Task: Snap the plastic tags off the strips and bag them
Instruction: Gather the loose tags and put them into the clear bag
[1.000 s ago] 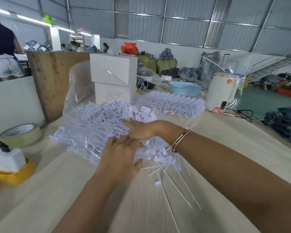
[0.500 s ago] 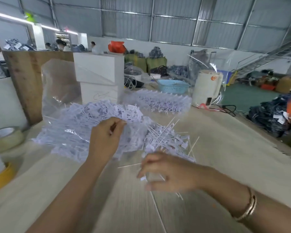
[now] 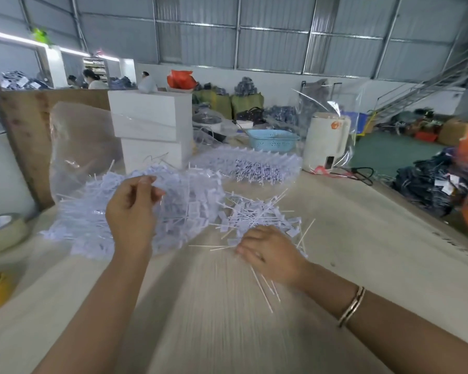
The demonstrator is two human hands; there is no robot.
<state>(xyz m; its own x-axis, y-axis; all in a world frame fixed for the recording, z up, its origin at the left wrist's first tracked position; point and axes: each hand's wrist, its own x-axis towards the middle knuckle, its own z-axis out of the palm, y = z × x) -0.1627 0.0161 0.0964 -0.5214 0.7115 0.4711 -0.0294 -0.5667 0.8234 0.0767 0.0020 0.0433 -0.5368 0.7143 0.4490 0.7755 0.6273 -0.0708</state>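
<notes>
tags lie loose in a scattered heap on the table, just right of centre, mixed with thin bare strips that fan out toward the near edge. beside them on the left, a clear bag already holds a thick mass of white tags, so much of the bagging looks done; the loose heap is what's left to gather, and a further bundle of unsnapped strips waits behind, near the blue basket. by my reckoning the job is well along but not near finished.

left hand is raised at the bag's near edge, fingers curled and thumb pinching the plastic film, apparently holding the mouth up. right hand lies low on the table at the near side of the loose heap, fingers bent over tags and strips; whether it truly grips any or only rakes them i cannot tell. white boxes stand behind the bag, and a tape roll sits at far left.
</notes>
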